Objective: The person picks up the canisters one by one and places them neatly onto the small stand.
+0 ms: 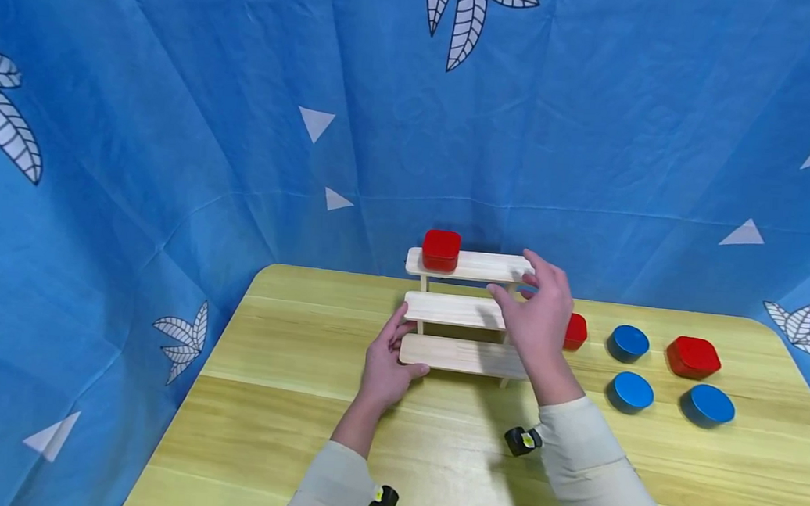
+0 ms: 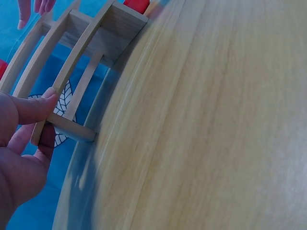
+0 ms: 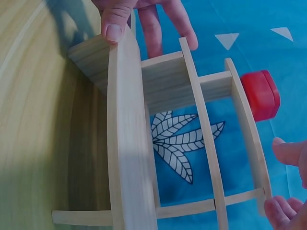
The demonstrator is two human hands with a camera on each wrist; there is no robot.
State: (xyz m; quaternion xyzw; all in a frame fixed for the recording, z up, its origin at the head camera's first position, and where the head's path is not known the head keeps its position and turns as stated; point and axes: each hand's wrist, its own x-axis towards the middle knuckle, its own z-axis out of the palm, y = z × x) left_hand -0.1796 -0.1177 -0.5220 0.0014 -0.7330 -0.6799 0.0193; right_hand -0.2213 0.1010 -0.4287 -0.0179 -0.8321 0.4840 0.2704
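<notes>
A wooden three-tier display rack (image 1: 464,355) stands on the table, its steps rising toward the back. My left hand (image 1: 386,369) grips the left end of the lowest shelf, thumb on its front edge; the left wrist view shows the fingers behind that end (image 2: 41,132). My right hand (image 1: 540,313) is at the rack's right end, near the top shelf (image 3: 249,134), thumb and fingers spread apart with nothing between them. A red rounded-square box (image 1: 441,251) sits on the left end of the top shelf, also visible in the right wrist view.
Right of the rack, a second red box (image 1: 576,332) is partly hidden by my right hand. Beyond it stand several round blue boxes, one at the back (image 1: 627,344), and another red box (image 1: 694,357). A blue curtain (image 1: 411,159) with leaf prints hangs behind the table (image 1: 300,340).
</notes>
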